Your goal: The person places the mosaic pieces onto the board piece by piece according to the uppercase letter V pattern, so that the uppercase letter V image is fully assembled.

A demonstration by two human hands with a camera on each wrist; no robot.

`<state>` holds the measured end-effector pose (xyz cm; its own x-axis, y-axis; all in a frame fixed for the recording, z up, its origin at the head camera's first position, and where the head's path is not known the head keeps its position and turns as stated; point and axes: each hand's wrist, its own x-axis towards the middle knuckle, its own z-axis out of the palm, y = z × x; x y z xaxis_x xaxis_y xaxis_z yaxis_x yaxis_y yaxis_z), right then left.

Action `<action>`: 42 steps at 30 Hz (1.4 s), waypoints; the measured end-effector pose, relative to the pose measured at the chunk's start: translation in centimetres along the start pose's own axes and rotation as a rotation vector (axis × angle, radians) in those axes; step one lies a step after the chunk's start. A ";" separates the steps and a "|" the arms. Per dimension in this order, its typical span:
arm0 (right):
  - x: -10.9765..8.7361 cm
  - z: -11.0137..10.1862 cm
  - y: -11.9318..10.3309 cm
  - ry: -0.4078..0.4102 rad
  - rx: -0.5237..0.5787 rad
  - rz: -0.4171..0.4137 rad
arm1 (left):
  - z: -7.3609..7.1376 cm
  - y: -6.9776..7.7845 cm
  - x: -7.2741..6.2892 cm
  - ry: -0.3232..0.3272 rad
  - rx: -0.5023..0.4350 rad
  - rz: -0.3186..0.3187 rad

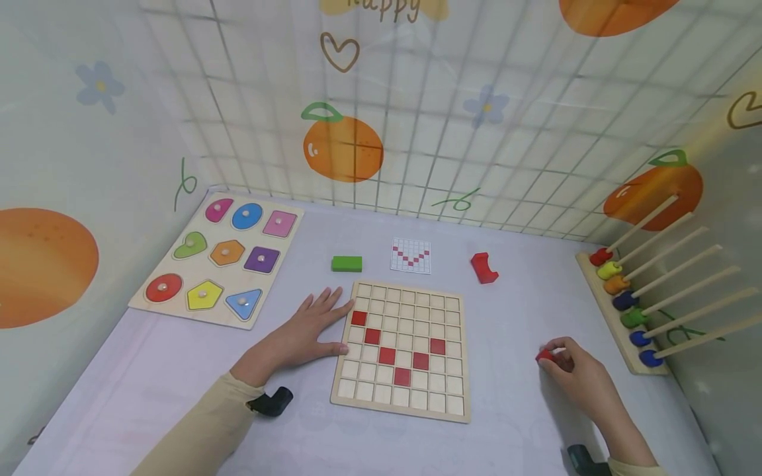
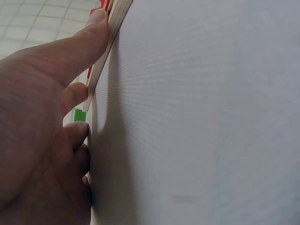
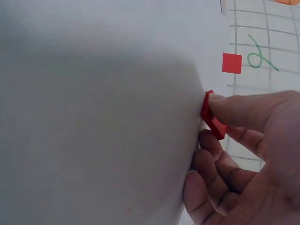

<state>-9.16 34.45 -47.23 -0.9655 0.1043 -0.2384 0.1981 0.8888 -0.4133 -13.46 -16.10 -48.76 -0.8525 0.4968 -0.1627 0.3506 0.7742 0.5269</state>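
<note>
My left hand (image 1: 303, 334) lies with its fingers spread at the left edge of a wooden grid board (image 1: 467, 370); its thumb and index finger touch the frame. In the left wrist view the thumb (image 2: 89, 44) rests against the board's side. Several red square tiles (image 1: 387, 356) sit in the grid's cells, forming a V with a shorter right arm. Right of the board, my right hand (image 1: 580, 377) pinches a red tile (image 3: 214, 117) between thumb and fingers, low over the white tablecloth. Fingertips behind the tile are partly hidden.
A small pattern card (image 1: 411, 256) lies behind the board, between a green block (image 1: 346, 264) and a red arched block (image 1: 483, 268). At the left is a knobbed shape puzzle (image 1: 232, 317). A wooden peg rack (image 1: 649, 367) with colored beads stands at the right.
</note>
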 end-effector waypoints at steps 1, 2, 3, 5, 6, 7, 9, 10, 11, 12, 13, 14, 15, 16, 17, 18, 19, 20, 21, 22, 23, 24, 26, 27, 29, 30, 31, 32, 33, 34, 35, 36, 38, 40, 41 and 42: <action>0.0 0.0 0.0 0.000 -0.002 0.001 | 0.0 0.0 0.0 0.000 0.000 0.000; 0.0 0.0 0.0 0.002 -0.004 0.002 | 0.0 0.0 0.0 0.000 0.001 0.000; -0.1 0.0 -0.1 0.004 -0.004 0.001 | 0.0 0.0 0.0 0.000 0.000 -0.001; -0.1 0.0 -0.2 0.007 -0.001 0.004 | 0.0 0.0 -0.1 0.001 -0.003 -0.001; -0.1 0.1 -0.2 0.010 -0.001 0.004 | 0.0 0.0 -0.1 0.002 -0.004 -0.001; -0.1 0.1 -0.3 0.011 0.001 0.005 | 0.0 0.0 -0.1 0.002 -0.005 -0.001; -0.1 0.1 -0.3 0.017 0.000 0.003 | 0.0 0.0 0.0 0.001 -0.005 -0.001; -0.1 0.2 -0.3 0.022 0.000 0.000 | 0.0 0.0 0.0 0.001 -0.004 -0.001; -0.2 0.2 -0.3 0.026 0.000 -0.004 | 0.0 -0.1 0.0 0.000 -0.002 -0.001; -0.2 0.3 -0.3 0.032 -0.002 -0.009 | 0.0 -0.1 0.0 0.001 -0.001 -0.001; -0.2 0.3 -0.3 0.037 -0.001 -0.013 | 0.1 -0.1 0.0 0.001 0.000 0.000; -0.3 0.3 -0.3 0.043 -0.001 -0.018 | 0.1 -0.1 0.0 0.001 0.001 0.000; -0.3 0.4 -0.3 0.048 0.000 -0.022 | 0.1 -0.1 0.0 0.001 0.001 -0.001; -0.3 0.4 -0.3 0.054 0.001 -0.025 | 0.0 -0.1 0.0 0.000 -0.001 -0.001; -0.3 0.5 -0.3 0.057 0.004 -0.025 | 0.0 -0.1 0.0 0.001 -0.002 -0.002; -0.3 0.5 -0.3 0.062 0.007 -0.026 | 0.0 -0.1 0.0 0.001 -0.003 -0.001; -0.3 0.6 -0.3 0.065 0.014 -0.024 | 0.0 0.0 0.0 0.001 -0.004 -0.001; -0.3 0.6 -0.3 0.069 0.019 -0.023 | 0.0 0.0 0.0 0.000 -0.005 -0.001; -0.3 0.6 -0.4 0.070 0.028 -0.019 | 0.0 0.0 0.0 0.000 -0.006 -0.001; -0.3 0.7 -0.4 0.073 0.035 -0.017 | 0.0 0.0 0.0 0.000 -0.006 -0.001; -0.3 0.7 -0.5 0.076 0.041 -0.015 | 0.0 0.0 0.0 0.000 -0.006 -0.001; -0.3 0.7 -0.6 0.078 0.048 -0.014 | 0.0 0.0 0.0 0.000 -0.006 0.000; -0.3 0.8 -0.7 0.084 0.058 -0.015 | 0.0 0.0 0.0 0.000 -0.005 0.001; -0.3 0.8 -0.9 0.085 0.064 -0.017 | 0.0 0.0 0.0 0.000 -0.005 0.000; -0.3 0.8 -1.0 0.092 0.069 -0.026 | 0.0 -0.1 0.0 0.001 -0.004 0.001; -0.3 0.9 -1.1 0.095 0.070 -0.031 | 0.1 -0.1 0.0 0.002 -0.004 0.002; -0.3 0.9 -1.2 0.100 0.070 -0.038 | 0.1 -0.1 0.0 0.003 -0.003 0.004; -0.3 1.0 -1.3 0.102 0.073 -0.043 | 0.1 -0.1 0.0 0.004 -0.002 0.004; -0.3 1.1 -1.4 0.108 0.073 -0.050 | 0.1 -0.1 0.0 0.003 -0.003 0.005; -0.3 1.2 -1.5 0.114 0.074 -0.056 | 0.1 -0.2 0.0 0.004 -0.003 0.005; -0.3 1.2 -1.6 0.118 0.076 -0.062 | 0.1 -0.2 0.0 0.004 -0.003 0.005; -0.3 1.3 -1.7 0.123 0.079 -0.067 | 0.1 -0.2 0.0 0.004 -0.003 0.005; -0.2 1.5 -1.9 0.131 0.091 -0.075 | 0.1 -0.2 0.0 0.003 -0.004 0.003; -0.1 1.7 -2.1 0.141 0.101 -0.082 | 0.1 -0.2 0.0 0.002 -0.006 0.003; -0.1 1.8 -2.2 0.146 0.105 -0.086 | 0.1 -0.2 0.0 0.002 -0.006 0.003; -0.1 1.9 -2.3 0.151 0.107 -0.088 | 0.1 -0.2 0.0 0.002 -0.008 0.004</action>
<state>-9.20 31.57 -47.88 -0.9927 0.1015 -0.0657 0.1209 0.8458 -0.5197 -13.46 -16.19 -48.94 -0.8519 0.4988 -0.1593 0.3507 0.7694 0.5339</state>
